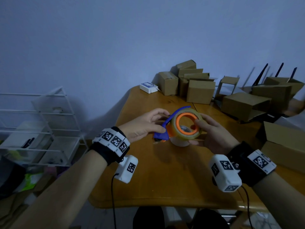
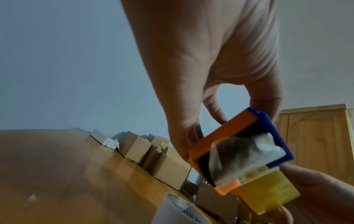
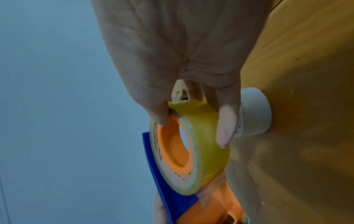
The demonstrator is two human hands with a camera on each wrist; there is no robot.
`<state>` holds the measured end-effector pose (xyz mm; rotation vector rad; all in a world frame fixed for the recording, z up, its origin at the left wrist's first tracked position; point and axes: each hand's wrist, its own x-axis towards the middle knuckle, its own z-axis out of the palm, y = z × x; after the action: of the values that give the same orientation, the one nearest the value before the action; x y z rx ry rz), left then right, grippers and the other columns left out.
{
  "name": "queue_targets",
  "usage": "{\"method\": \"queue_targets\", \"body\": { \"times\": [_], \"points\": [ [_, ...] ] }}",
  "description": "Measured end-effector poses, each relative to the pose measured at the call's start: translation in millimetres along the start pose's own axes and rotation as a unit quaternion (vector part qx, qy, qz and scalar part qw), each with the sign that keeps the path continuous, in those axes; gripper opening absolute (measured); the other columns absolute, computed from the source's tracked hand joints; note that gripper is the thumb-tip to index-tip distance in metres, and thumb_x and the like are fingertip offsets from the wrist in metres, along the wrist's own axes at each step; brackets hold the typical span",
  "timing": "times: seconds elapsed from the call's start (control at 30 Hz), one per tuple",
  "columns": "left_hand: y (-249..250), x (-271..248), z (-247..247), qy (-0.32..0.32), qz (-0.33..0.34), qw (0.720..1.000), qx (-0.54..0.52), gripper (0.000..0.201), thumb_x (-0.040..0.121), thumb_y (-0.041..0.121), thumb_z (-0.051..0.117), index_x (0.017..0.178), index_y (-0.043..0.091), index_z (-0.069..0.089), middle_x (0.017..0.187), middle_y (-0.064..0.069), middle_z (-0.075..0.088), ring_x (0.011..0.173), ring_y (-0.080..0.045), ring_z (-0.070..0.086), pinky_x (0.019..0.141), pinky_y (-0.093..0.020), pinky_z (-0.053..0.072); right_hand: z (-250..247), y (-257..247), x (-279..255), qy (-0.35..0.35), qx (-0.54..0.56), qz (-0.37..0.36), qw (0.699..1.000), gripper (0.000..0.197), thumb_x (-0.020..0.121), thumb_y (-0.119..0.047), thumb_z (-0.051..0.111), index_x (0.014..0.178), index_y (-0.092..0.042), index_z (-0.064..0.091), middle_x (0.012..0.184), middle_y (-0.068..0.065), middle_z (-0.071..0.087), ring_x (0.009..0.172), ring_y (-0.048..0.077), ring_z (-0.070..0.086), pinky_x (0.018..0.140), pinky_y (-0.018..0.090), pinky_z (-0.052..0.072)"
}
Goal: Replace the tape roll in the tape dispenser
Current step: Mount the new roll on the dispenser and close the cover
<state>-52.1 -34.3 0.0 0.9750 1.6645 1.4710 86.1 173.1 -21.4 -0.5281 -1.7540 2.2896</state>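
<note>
Blue-and-orange tape dispenser (image 1: 162,132) is pinched at its cutter end by the left hand (image 1: 142,125); just right, the clear tape roll (image 1: 186,125) sits on its hub, axis upward, gripped by the right hand (image 1: 212,138) above the table (image 1: 173,179).

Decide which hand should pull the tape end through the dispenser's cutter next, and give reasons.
Probably the left hand: it pinches the dispenser at its cutter end, beside the loose tape. The right hand grips the tape roll on the hub, steadying it.
</note>
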Motion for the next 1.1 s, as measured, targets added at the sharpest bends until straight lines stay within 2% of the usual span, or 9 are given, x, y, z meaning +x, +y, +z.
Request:
{"method": "queue_targets", "body": {
  "times": [0.2, 0.33, 0.47, 0.57, 0.7, 0.8, 0.9, 1.0, 1.1],
  "points": [
    [5.5, 6.9, 2.2, -0.005, -0.005, 0.999, 0.04, 0.024, 0.089, 0.007, 0.068, 0.102, 0.016, 0.049, 0.103, -0.007, 0.063, 0.085, -0.012, 0.065, 0.073, -0.023, 0.053, 1.8, -2.3, -5.8, -0.041, -0.032, -0.045, 0.998, 0.036, 0.089, -0.018, 0.063, 0.123, -0.027, 0.06, 0.11, 0.009, 0.068, 0.096, 0.03, 0.07, 0.077, 0.05, 0.057],
    [6.4, 10.4, 5.8, -0.007, 0.0, 0.997, 0.082, 0.026, 0.087, 0.008, 0.071, 0.091, 0.014, 0.046, 0.099, -0.012, 0.064, 0.088, -0.02, 0.063, 0.08, -0.032, 0.052, 0.9, -2.2, -9.7, -0.064, -0.045, -0.042, 0.996, 0.045, 0.084, -0.019, 0.065, 0.127, -0.023, 0.055, 0.122, 0.015, 0.064, 0.103, 0.034, 0.069, 0.078, 0.052, 0.059],
    [9.2, 10.8, 12.4, 0.001, 0.022, 0.992, 0.123, 0.031, 0.084, 0.007, 0.074, 0.09, 0.012, 0.044, 0.087, 0.0, 0.065, 0.076, -0.007, 0.066, 0.068, -0.023, 0.054, -2.1, -2.9, -11.2, -0.082, -0.047, -0.018, 0.995, 0.05, 0.084, -0.015, 0.065, 0.131, -0.02, 0.051, 0.127, 0.019, 0.06, 0.104, 0.036, 0.069, 0.082, 0.053, 0.058],
    [10.1, 11.9, 16.9, 0.015, 0.043, 0.988, 0.149, 0.035, 0.081, 0.007, 0.076, 0.083, 0.014, 0.042, 0.086, -0.004, 0.06, 0.075, -0.011, 0.06, 0.067, -0.027, 0.05, -0.3, -6.6, -13.0, -0.09, -0.074, -0.015, 0.993, 0.042, 0.091, -0.011, 0.059, 0.132, -0.019, 0.053, 0.12, 0.017, 0.065, 0.101, 0.034, 0.068, 0.09, 0.053, 0.053],
    [13.0, 13.7, 22.9, 0.012, 0.067, 0.98, 0.188, 0.034, 0.079, 0.007, 0.079, 0.082, 0.011, 0.045, 0.08, -0.001, 0.053, 0.07, -0.007, 0.051, 0.067, -0.028, 0.042, 3.6, -17.2, -17.1, -0.095, -0.151, -0.013, 0.984, 0.046, 0.086, -0.04, 0.059, 0.128, -0.021, 0.06, 0.126, 0.018, 0.063, 0.11, 0.032, 0.063, 0.099, 0.051, 0.048],
    [14.7, 12.3, 26.9, -0.01, 0.063, 0.968, 0.242, 0.036, 0.078, 0.007, 0.079, 0.081, 0.011, 0.044, 0.065, 0.013, 0.048, 0.055, 0.0, 0.044, 0.058, -0.017, 0.037, 9.9, -26.8, -21.0, -0.073, -0.227, -0.001, 0.971, 0.046, 0.087, -0.066, 0.049, 0.094, -0.028, 0.074, 0.106, 0.005, 0.073, 0.1, 0.022, 0.065, 0.095, 0.04, 0.047],
    [14.1, 11.8, 35.2, -0.039, 0.051, 0.949, 0.309, 0.037, 0.077, 0.011, 0.081, 0.08, 0.013, 0.044, 0.065, 0.012, 0.051, 0.052, 0.0, 0.045, 0.053, -0.014, 0.037, 21.7, -32.8, -17.7, -0.055, -0.329, 0.002, 0.943, 0.046, 0.084, -0.069, 0.047, 0.095, -0.03, 0.068, 0.1, -0.001, 0.073, 0.097, 0.017, 0.065, 0.098, 0.038, 0.046],
    [13.1, 12.1, 41.2, -0.04, 0.042, 0.943, 0.326, 0.037, 0.077, 0.014, 0.081, 0.08, 0.014, 0.044, 0.07, 0.006, 0.054, 0.052, -0.001, 0.048, 0.052, -0.014, 0.039, 34.7, -34.7, -10.8, -0.053, -0.403, -0.011, 0.914, 0.052, 0.088, -0.063, 0.05, 0.108, -0.018, 0.065, 0.108, 0.01, 0.071, 0.103, 0.027, 0.066, 0.096, 0.041, 0.048],
    [13.5, 7.7, 37.5, -0.024, 0.025, 0.953, 0.3, 0.034, 0.079, 0.016, 0.081, 0.085, 0.014, 0.048, 0.073, 0.005, 0.06, 0.053, 0.001, 0.054, 0.051, -0.014, 0.041, 43.3, -35.9, -4.6, -0.051, -0.429, -0.025, 0.902, 0.051, 0.092, -0.059, 0.048, 0.109, -0.014, 0.064, 0.104, 0.014, 0.069, 0.093, 0.029, 0.065, 0.088, 0.043, 0.052]
  ]
}}
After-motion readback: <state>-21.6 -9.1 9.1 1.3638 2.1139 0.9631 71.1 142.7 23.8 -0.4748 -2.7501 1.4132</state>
